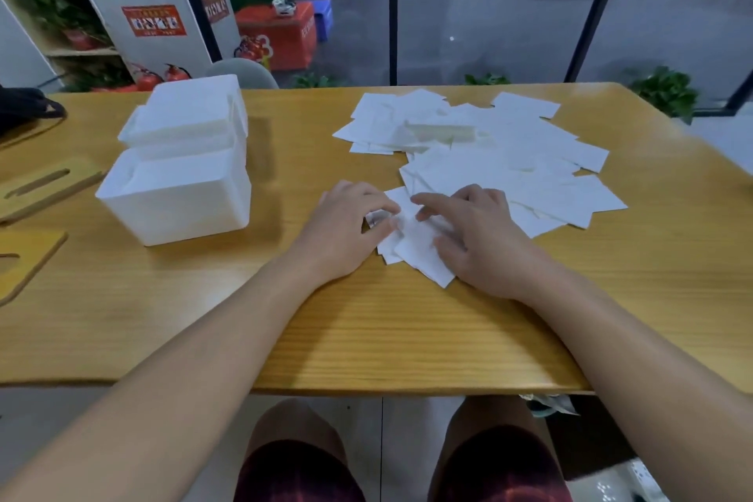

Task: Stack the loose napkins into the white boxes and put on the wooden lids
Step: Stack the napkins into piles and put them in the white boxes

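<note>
At 9 o'clock on the surface (366, 330) lie wooden lids (30, 257), then white boxes (179, 196), lids off; I cannot tell what is inside. In the middle, the left hand (346, 224) pinches a small napkin bunch (411, 245) that runs from 11 to 5 o'clock, and the right hand (472, 232) presses it with loosely bent fingers. The loose napkins (501, 151) spread toward 1 o'clock.

- Both our bare forearms reach forward from the lower corners and converge toward the middle, palms turned down.
- Our left hand (346, 228) lies low, its fingers curled inward and the fingertips bent toward the right hand.
- Our right hand (472, 232) sits just beside it, the index finger stretched out to the left, the other fingers loosely bent, the thumb tucked low.
- The two hands nearly meet at the fingertips.
</note>
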A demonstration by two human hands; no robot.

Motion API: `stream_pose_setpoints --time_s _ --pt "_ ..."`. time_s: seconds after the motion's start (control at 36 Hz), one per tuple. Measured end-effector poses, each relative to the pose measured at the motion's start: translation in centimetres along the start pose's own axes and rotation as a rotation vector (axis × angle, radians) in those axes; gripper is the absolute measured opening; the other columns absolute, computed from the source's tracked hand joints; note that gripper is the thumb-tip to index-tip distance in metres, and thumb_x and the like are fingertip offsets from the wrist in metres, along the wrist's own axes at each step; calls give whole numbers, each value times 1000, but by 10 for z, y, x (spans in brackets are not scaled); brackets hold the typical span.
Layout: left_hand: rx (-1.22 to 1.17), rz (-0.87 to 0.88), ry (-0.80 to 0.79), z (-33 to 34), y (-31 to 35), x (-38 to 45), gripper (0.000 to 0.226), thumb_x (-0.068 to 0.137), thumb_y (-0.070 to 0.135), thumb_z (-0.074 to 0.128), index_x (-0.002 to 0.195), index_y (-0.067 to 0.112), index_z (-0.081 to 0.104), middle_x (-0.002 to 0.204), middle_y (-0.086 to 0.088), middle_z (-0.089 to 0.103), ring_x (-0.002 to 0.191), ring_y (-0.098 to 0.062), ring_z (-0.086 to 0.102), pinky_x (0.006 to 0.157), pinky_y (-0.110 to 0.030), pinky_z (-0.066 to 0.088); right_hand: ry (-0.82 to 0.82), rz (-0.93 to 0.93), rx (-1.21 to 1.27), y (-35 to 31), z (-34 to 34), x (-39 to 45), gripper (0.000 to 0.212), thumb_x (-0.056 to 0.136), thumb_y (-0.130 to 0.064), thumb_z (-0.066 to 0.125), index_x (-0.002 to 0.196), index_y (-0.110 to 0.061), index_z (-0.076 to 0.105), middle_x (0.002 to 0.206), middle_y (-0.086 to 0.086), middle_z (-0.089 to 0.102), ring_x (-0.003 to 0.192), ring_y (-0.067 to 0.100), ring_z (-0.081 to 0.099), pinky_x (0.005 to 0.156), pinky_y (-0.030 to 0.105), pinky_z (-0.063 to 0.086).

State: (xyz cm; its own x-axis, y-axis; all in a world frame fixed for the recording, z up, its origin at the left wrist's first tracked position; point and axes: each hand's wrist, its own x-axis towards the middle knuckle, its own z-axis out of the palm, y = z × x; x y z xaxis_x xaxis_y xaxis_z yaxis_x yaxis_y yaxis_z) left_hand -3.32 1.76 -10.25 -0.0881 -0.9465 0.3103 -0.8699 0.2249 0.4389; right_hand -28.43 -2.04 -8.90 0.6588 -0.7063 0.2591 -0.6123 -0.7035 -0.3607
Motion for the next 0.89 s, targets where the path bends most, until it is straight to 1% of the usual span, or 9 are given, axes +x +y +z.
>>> stream_pose_setpoints --time_s 0.11,0.22,0.33,0.39,0.44,0.53,0.58,0.69,0.89 --pt "37 18 71 -2 3 -3 19 107 40 64 121 35 76 128 18 64 127 -12 47 111 -43 37 88 -44 -40 2 5 1 59 93 -19 59 150 -36 55 118 -22 60 115 12 43 112 30 20" --pt "-76 27 131 -2 23 -14 21 112 43 56 113 36 76 113 23 69 114 -7 52 106 -41 39 200 -92 -71 4 11 2 31 91 -22 63 117 -32 76 107 -15 59 109 19 47 109 39 28" --pt "-270 -11 105 2 49 -28 22 100 56 71 109 37 76 97 19 71 105 -6 61 95 -31 46 339 -102 -64 2 8 -2 12 88 -27 78 98 -31 74 110 -13 60 118 23 51 110 42 28" --pt "-339 -29 117 4 53 -30 16 98 49 78 105 35 77 93 14 72 97 -7 65 81 -25 46 379 -119 -47 -2 3 -7 10 90 -31 79 96 -31 71 115 -14 63 125 20 51 114 46 28" --pt "-421 -36 138 2 55 -32 4 101 33 78 97 30 77 85 11 71 78 -6 62 71 -23 44 370 -97 28 -6 -2 -16 12 92 -34 79 99 -29 70 111 -14 67 122 12 52 114 45 31" --pt "-563 -30 143 -5 56 -38 10 103 18 76 93 17 77 82 -2 71 72 -11 59 68 -23 46 317 64 278 -9 -12 -34 16 93 -34 81 105 -31 70 97 -17 71 97 2 59 89 25 47" --pt "-615 -35 94 -12 54 -46 8 104 18 74 97 16 78 79 -12 66 71 -17 55 69 -26 46 324 106 413 -6 -16 -46 15 95 -33 81 105 -33 71 90 -13 72 83 3 63 73 18 46" --pt "-530 -58 -43 -12 47 -57 14 101 16 75 109 27 79 68 4 53 64 -12 49 68 -21 44 223 144 501 4 -16 -64 18 95 -25 82 108 -34 74 80 -7 72 71 10 63 67 18 46" --pt "-316 5 -68 -7 52 -65 13 94 22 79 94 34 76 74 8 58 66 -6 53 67 -21 47 214 170 375 7 -8 -68 13 92 -30 85 100 -34 75 83 -12 71 75 11 63 68 20 49"
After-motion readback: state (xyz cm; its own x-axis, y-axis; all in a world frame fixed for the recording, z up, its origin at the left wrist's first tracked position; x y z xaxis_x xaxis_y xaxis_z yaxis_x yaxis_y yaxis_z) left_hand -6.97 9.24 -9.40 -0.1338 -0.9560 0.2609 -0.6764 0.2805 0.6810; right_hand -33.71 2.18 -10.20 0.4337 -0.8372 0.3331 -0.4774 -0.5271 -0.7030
